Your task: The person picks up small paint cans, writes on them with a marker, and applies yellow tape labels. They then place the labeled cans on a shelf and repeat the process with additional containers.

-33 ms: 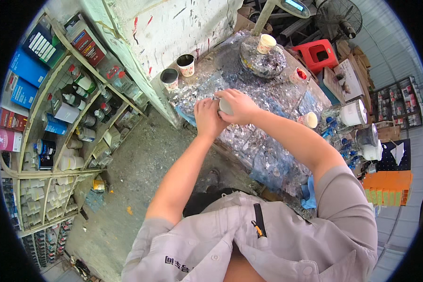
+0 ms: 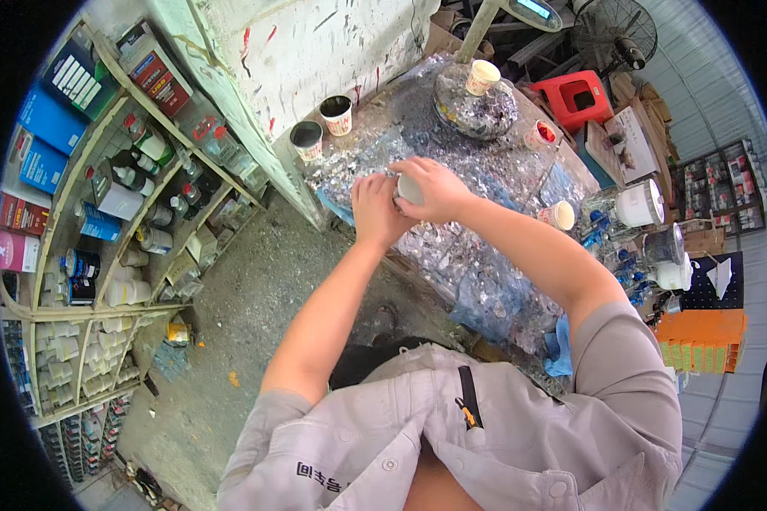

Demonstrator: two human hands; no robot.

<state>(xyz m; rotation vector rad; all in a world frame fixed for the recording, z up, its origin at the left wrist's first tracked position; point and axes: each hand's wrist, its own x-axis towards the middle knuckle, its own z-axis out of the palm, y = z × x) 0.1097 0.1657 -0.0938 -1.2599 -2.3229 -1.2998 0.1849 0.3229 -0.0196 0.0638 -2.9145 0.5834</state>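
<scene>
Above the near left part of the paint-crusted table (image 2: 464, 247), my two hands come together around a small pale grey, round-ended object (image 2: 410, 190). Its kind is unclear, because fingers cover most of it. My right hand (image 2: 439, 189) is closed on it from the right. On its left side, the curled fingers of my left hand (image 2: 377, 207) press against it. Beyond my hands, two paper cups with dark insides, the left cup (image 2: 307, 140) and the right cup (image 2: 337, 116), stand by the wall.
A cream cup (image 2: 482, 77) rests on the paint-covered round scale plate (image 2: 475, 106). Right of it are a cup with red inside (image 2: 540, 134) and another pale cup (image 2: 558, 215). Clear containers (image 2: 643, 204) crowd the right edge. Shelves of bottles (image 2: 136, 183) stand left; a red stool (image 2: 576, 98) is behind.
</scene>
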